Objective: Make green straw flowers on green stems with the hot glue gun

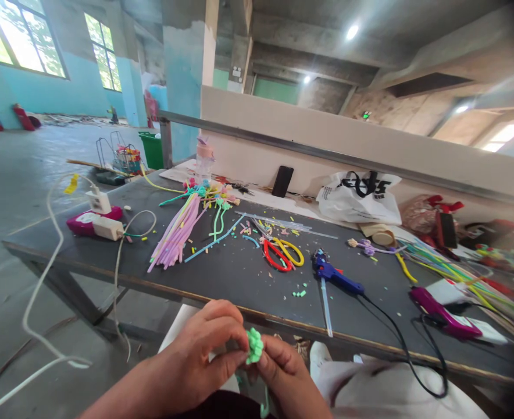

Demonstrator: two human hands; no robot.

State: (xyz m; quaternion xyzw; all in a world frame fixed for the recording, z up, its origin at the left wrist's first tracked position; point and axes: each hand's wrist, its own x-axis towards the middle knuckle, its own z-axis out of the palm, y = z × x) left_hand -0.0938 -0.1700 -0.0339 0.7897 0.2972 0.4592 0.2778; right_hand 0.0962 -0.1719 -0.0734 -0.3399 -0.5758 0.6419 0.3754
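Note:
A small mint-green craft flower (254, 345) with bumpy, clustered petals is held between my two hands, just off the table's front edge. My left hand (209, 343) pinches its left side between thumb and fingers. On the other side, the thumb and fingers of my right hand (285, 369) grip it too. A thin green stem (264, 402) hangs below, its end curled. On the table in front lie scissors (283, 254) with one red and one yellow handle. To their right is a blue hot glue gun (336, 274), a clear glue stick (325, 305) sticking out of it.
The dark table (239, 291) carries a bundle of lilac stems (179, 235), finished-looking flowers (204, 191) and green scraps (299, 291). Behind stand a phone (282, 181) and a white plastic bag (358, 198). Power strips (95, 222) with cables lie left and right.

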